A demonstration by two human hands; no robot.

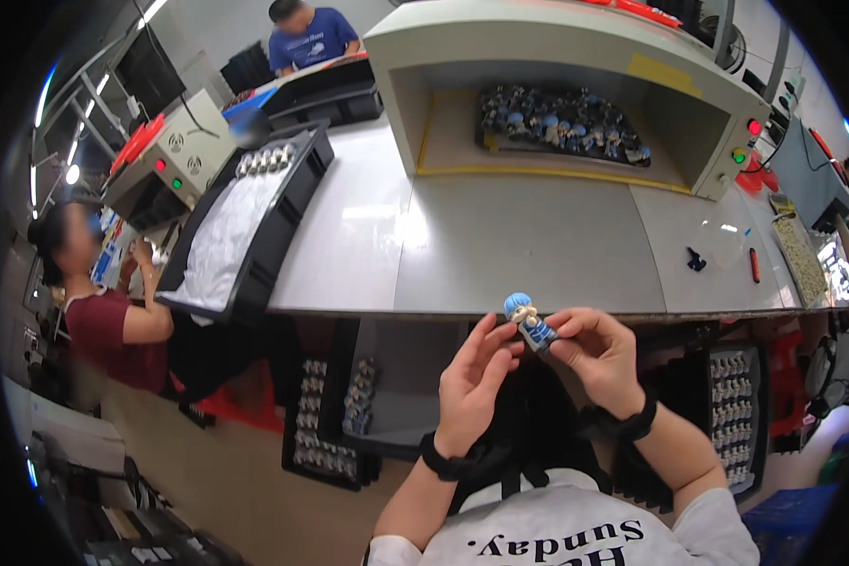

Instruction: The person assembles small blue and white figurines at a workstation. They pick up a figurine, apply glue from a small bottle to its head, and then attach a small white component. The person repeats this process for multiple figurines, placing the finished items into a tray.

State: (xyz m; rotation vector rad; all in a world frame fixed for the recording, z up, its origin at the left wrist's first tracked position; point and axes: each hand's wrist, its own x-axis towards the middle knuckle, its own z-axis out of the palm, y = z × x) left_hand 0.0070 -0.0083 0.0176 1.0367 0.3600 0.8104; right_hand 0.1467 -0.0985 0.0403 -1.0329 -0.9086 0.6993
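A small figurine [531,324] with blue hair and a blue-and-white body tilts in front of me, just off the table's near edge. My right hand [602,357] pinches its lower end between thumb and fingers. On the other side, the fingertips of my left hand [479,379] come up close to the figurine, fingers bent and apart; whether they touch it is hard to tell. Beyond my hands, an open-fronted beige machine [575,57] stands on the table, holding a dark tray [575,156] crowded with similar blue-haired figurines.
The grey-white tabletop [528,245] carries a red pen [754,266] and a small black object [695,259] at right. A black crate [304,179] with white sheeting and figures overhangs the table's left. Trays of figures [734,415] sit below. Two people work nearby.
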